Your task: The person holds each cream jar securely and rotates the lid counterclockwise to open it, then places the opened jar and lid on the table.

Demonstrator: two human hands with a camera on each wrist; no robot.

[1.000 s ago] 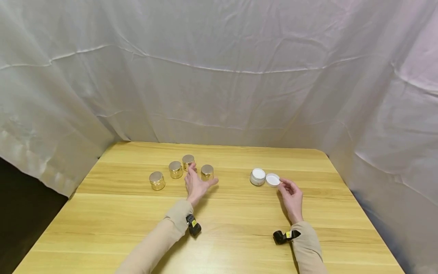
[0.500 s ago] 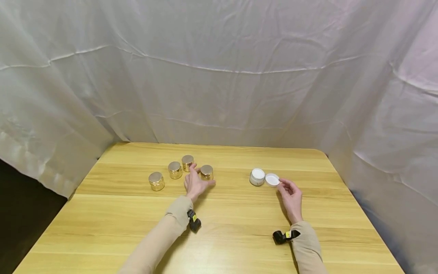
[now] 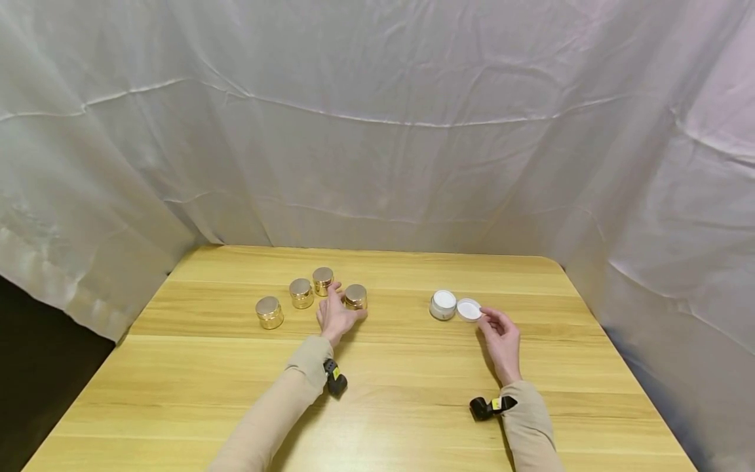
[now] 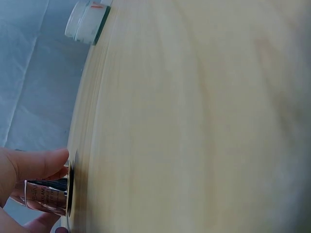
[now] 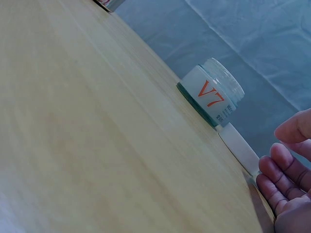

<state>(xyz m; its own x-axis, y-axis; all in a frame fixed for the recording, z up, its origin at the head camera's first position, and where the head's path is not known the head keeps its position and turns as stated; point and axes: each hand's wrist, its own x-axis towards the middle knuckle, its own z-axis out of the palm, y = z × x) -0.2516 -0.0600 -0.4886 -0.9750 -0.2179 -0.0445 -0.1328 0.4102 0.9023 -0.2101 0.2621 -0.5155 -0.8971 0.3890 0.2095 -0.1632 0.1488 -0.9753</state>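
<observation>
My left hand (image 3: 337,319) is around a gold jar (image 3: 356,297), the rightmost of several gold jars on the table. In the left wrist view, the thumb lies across one side of this jar (image 4: 47,196) and fingers show at its other side. My right hand (image 3: 502,341) rests by an upturned white lid (image 3: 469,309), fingertips at its rim and thumb apart from the fingers. Left of the lid stands a lidless white jar (image 3: 443,305), marked "V7" in the right wrist view. Part of the lid (image 5: 239,147) shows there beside the loosely bent fingers.
Three more gold jars stand to the left of my left hand: one at the back (image 3: 322,280), one in the middle (image 3: 301,293) and one at the far left (image 3: 269,313). A pale curtain (image 3: 377,144) hangs behind the wooden table (image 3: 401,380).
My left thumb has come inward and the fingers have closed in around the rightmost gold jar. The right hand, lid and lidless jar have stayed put.
</observation>
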